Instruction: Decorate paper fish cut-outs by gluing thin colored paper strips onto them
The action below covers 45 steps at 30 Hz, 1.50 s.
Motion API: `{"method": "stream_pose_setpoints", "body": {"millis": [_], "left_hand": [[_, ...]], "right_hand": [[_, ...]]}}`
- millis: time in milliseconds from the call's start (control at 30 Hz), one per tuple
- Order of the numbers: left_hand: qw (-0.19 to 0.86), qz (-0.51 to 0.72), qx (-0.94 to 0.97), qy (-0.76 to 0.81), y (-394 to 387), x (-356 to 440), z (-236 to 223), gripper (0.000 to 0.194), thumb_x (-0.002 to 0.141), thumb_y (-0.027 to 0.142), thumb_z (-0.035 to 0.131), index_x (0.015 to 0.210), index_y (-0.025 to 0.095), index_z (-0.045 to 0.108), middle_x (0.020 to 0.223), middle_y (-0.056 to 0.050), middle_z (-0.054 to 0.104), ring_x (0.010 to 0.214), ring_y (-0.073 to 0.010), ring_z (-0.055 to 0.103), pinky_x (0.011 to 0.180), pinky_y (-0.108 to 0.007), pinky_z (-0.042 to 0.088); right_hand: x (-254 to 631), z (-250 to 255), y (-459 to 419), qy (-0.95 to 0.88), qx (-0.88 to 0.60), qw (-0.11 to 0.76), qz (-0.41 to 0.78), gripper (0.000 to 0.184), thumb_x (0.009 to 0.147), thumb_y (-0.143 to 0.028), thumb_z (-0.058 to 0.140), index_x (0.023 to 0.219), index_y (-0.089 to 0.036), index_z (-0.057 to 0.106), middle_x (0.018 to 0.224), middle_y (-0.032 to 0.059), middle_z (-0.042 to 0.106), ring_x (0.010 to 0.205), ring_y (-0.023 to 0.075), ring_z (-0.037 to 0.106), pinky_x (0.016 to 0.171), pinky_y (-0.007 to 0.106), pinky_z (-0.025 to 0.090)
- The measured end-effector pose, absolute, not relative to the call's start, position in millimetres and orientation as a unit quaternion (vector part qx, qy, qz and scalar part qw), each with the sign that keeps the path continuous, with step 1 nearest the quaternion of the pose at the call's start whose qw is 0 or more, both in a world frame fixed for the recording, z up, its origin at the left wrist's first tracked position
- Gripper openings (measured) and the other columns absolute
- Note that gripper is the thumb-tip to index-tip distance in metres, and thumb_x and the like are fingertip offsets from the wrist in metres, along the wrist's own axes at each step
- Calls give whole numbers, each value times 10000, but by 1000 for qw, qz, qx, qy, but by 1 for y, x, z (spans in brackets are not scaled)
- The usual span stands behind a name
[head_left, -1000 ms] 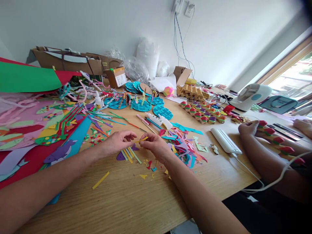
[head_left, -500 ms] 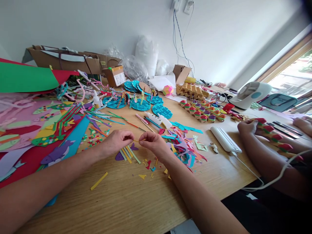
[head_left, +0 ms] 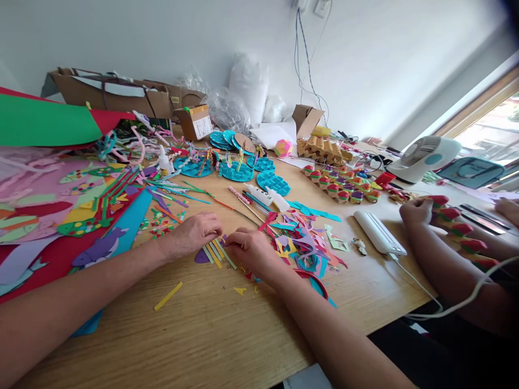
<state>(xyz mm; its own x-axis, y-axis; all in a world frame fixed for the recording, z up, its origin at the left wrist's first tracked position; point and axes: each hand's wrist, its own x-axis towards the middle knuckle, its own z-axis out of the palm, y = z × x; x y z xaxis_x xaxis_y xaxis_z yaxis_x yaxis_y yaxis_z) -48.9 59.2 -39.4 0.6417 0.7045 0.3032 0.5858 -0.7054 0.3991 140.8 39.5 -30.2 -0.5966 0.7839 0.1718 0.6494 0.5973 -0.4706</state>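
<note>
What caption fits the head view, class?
Left hand, right hand near a purple fish cutout crossed by thin yellow and green strips.

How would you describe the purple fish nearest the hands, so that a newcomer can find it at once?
On the wooden table, look beside the person's left hand. There lies a small purple fish cut-out. Yellow and pale green strips cross it, unlike the other purple fish on the coloured sheets.

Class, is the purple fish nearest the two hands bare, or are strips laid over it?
Not bare: yellow and pale green strips cross the purple fish, covering much of its middle, their lower ends past its edge.
</note>
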Motion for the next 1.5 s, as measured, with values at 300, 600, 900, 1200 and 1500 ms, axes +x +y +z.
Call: {"method": "stream_pose_setpoints", "body": {"millis": [300,600,900,1200,1500], "left_hand": [[116,217,897,368,60,-50,-45,171,828,107,463,729,143,599,747,-11,538,734,-133,515,638,-213,386],[128,223,886,387,55,-52,-40,159,813,84,453,792,136,601,761,-18,593,741,-139,546,662,-220,409],[160,218,886,375,51,-54,-34,210,818,84,425,859,131,625,837,-43,642,801,-146,577,714,-226,439],[146,199,908,339,52,-57,-36,267,823,71,408,899,145,652,837,-38,652,793,-135,587,707,-212,440],[131,188,916,330,54,-60,-44,319,843,81,383,960,194,657,878,-32,650,845,-149,579,768,-241,437]], "right_hand": [[139,-37,37,-896,-401,145,125,207,836,-167,464,804,-202,665,805,16,626,692,98,564,612,180,365],[135,-29,33,-868,-462,154,95,189,846,-174,462,879,-182,647,883,44,629,801,129,582,667,194,385],[135,-36,30,-903,-417,98,30,197,874,-237,421,964,-204,592,911,37,606,772,141,583,585,216,366],[135,-33,29,-911,-404,75,36,212,883,-225,403,949,-213,604,897,36,605,780,133,573,600,212,356],[135,-37,30,-911,-401,83,39,212,879,-211,417,949,-205,617,889,49,612,790,143,572,650,223,372]]}}
